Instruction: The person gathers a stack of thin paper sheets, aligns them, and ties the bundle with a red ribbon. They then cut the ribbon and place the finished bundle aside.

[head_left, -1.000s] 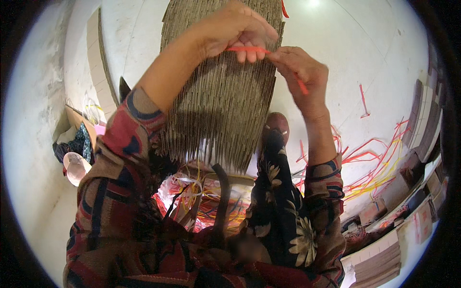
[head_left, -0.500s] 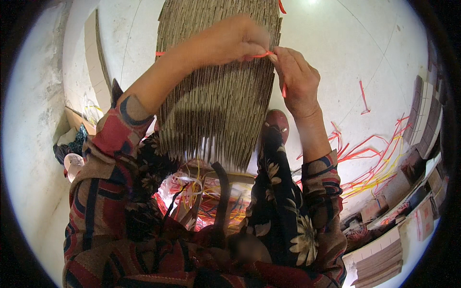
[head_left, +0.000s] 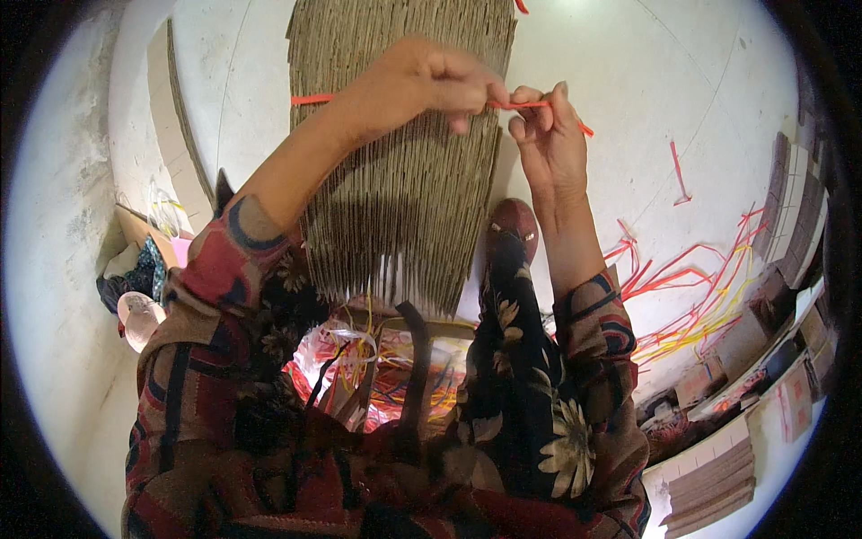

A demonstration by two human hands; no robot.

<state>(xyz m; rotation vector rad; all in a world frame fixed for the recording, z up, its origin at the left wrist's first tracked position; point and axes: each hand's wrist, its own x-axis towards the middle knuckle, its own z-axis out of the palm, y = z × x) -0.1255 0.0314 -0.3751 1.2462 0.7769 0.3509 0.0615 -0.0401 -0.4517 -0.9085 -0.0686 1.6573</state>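
A thick bundle of cardboard sheets [head_left: 404, 189] stands on edge in front of me, its ridged edges facing up. Across it runs a red plastic strap [head_left: 312, 99], partly hidden behind my left forearm. My left hand [head_left: 435, 83] reaches over the bundle and pinches the strap near its right side. Just beyond that side, my right hand [head_left: 552, 135] grips the strap between thumb and fingers, palm turned up. A short stretch of strap shows between the hands, and its free end sticks out past my right fingers.
Red and yellow strap pieces [head_left: 696, 310] lie on the floor to the right. Stacked cardboard [head_left: 714, 490] sits at the lower right, and a long cardboard strip [head_left: 175, 126] at the left. A pink cup-like container [head_left: 141, 319] stands near the left wall. More straps [head_left: 395, 377] lie between my legs.
My right hand has turned over, from knuckles up to palm up, and the strap's free end now points outward to the right. My left fingers have loosened a little from their tighter curl.
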